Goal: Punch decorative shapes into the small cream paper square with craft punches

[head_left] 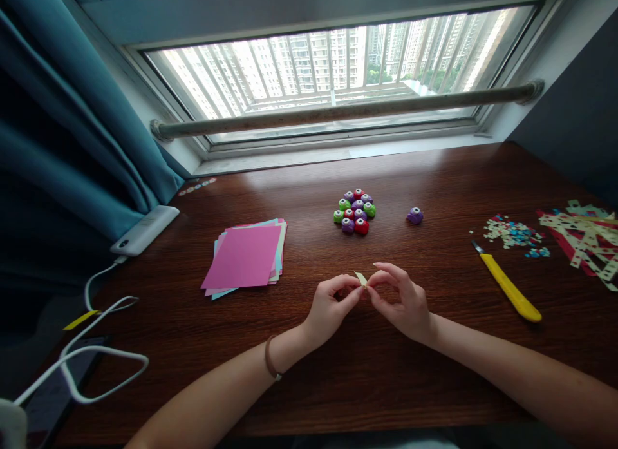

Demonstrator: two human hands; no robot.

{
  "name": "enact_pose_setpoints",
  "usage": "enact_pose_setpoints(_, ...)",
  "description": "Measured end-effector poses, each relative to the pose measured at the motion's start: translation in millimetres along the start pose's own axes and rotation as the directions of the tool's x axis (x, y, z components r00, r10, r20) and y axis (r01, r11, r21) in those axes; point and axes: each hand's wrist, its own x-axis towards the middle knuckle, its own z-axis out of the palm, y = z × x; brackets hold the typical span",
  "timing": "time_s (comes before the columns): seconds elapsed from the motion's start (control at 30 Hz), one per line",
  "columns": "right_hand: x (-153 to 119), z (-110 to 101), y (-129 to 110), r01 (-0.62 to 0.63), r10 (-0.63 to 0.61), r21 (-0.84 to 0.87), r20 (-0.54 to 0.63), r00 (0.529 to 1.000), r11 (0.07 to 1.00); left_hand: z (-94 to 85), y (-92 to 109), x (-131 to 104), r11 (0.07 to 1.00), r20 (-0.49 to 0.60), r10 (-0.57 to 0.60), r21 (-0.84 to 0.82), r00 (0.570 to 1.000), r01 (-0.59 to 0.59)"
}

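Close together over the middle of the table, my left hand [333, 307] and my right hand [403, 306] pinch a small pale yellow paper strip [361, 279] between thumbs and index fingers. The part between the fingertips is mostly hidden. Beyond my hands sits a cluster of red, green and purple pieces with eye-like tops [358, 205]. A single purple piece [414, 215] lies apart to their right. To the left is a stack of coloured square paper sheets [244, 257], pink on top.
On the right lie a yellow craft knife [512, 288], small coloured bits [514, 232] and punched paper strips [586, 236]. A white power bank [145, 230], a white cable [109, 349] and a dark flat device [62, 384] are at left. The window bar [347, 111] crosses the back.
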Motion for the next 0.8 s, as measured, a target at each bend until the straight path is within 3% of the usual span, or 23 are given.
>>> enact_pose_setpoints(0.57,2.7,1.3,-2.3,-0.172,0.17,0.168,0.026,0.985,0.971,-1.0,-3.2,-1.4,1.0,0.009,0.024,0.017,1.0,-0.024)
enact_pose_setpoints(0.67,1.9,0.4,-1.1,-0.145,0.142,0.14,0.036,0.989,0.979,-1.4,-7.3,-2.1,0.996,-0.012,0.072,0.056,0.997,-0.072)
enact_pose_setpoints(0.8,1.2,-1.8,0.6,0.013,-0.013,-0.001,0.014,1.0,1.0,-1.8,-10.8,-2.8,0.987,-0.014,0.115,0.113,0.993,-0.112)
